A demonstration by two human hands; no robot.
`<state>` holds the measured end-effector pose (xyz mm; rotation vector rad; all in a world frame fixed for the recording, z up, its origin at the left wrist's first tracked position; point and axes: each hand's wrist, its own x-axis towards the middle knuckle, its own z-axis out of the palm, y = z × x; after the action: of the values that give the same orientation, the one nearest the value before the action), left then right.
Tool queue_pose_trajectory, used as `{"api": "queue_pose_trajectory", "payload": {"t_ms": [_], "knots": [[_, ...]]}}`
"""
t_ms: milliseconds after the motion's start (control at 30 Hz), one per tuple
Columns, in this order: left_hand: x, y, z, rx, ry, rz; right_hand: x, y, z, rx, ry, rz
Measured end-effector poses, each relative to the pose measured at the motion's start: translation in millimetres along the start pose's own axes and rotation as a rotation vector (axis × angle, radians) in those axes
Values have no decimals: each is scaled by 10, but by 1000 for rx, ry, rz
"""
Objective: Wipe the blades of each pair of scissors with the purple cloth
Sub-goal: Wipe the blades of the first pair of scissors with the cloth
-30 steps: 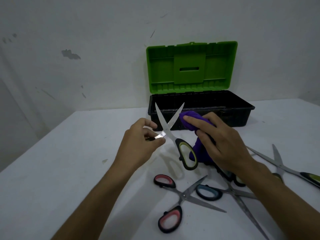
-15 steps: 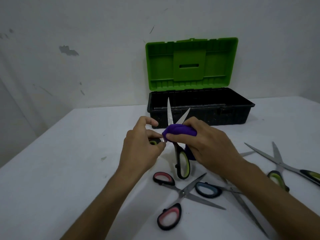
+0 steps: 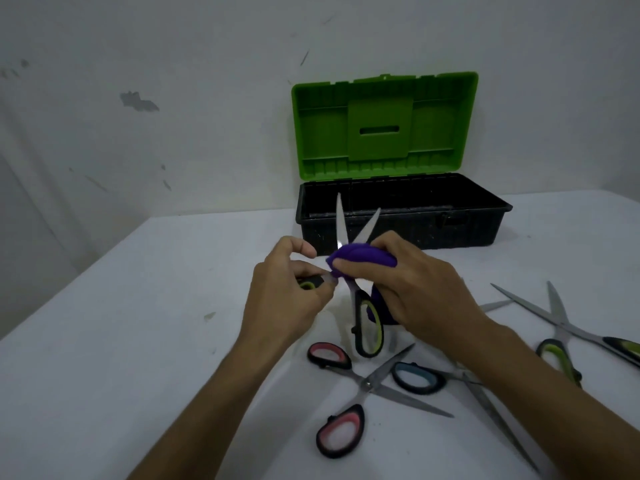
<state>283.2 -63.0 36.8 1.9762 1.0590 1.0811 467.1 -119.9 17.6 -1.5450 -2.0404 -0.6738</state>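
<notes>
A white table [image 3: 138, 341] against a scuffed pale wall carries the whole job. At centre, the left hand [image 3: 280, 306] pinches one green handle of the held scissors [image 3: 363, 306], blades spread upward toward 12 o'clock. The right hand [image 3: 412, 289] grips the purple cloth [image 3: 360, 258] around the blade roots near the pivot, so wiping of this pair looks under way. Three pairs lie flat: pink scissors [image 3: 360, 386] at 6 o'clock, blue scissors [image 3: 422, 377] beside them, green scissors [image 3: 561, 337] at 4 o'clock. Whether any of these is already wiped cannot be told. At 12 o'clock the toolbox [image 3: 401, 220] stands open, lid [image 3: 384, 126] up; what shows of its inside looks dark, and nothing can be made out in it.
</notes>
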Motion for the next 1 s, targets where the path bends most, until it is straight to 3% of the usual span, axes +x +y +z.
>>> {"api": "queue_pose_trajectory", "payload": {"t_ms": [167,400,667,800,1000], "knots": [[-26,-8,62,15,-34,39,4,116,-11,-22,102,169],[43,-75,6,34,-88,-65,-55,152,-30,28,141,183],[80,-129,-31,134,-63,-70,-94,201,-86,142,170,235],[72,-158,-5,156,-86,-63,-103,185,-67,183,125,184],[38,-157,-37,-35,-161,-73,-94,67,24,167,-41,19]]}}
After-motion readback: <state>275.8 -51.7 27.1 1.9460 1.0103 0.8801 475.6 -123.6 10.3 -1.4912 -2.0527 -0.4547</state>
